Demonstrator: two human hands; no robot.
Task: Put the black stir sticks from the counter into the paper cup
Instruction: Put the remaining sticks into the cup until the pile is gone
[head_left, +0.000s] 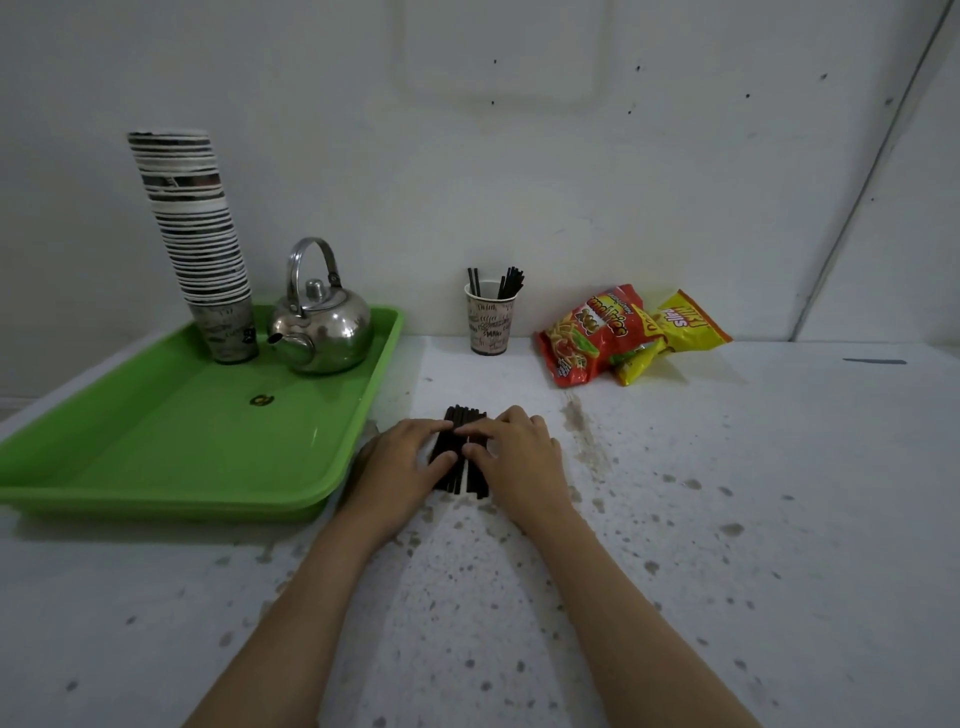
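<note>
Several black stir sticks (460, 426) lie side by side in a flat bundle on the speckled white counter (675, 519). My left hand (402, 462) rests on the bundle's left side, fingers spread over the sticks. My right hand (519, 457) presses on the right side, fingertips touching the sticks. Neither hand has lifted any stick. Behind them, by the wall, stands a printed paper cup (488, 325) with several black stir sticks (511, 283) upright in it.
A green tray (156, 441) at the left carries a steel kettle (319, 322) and a tall stack of paper cups (197, 234). Two snack bags (623, 332) lie right of the cup. A white wall rises behind the counter.
</note>
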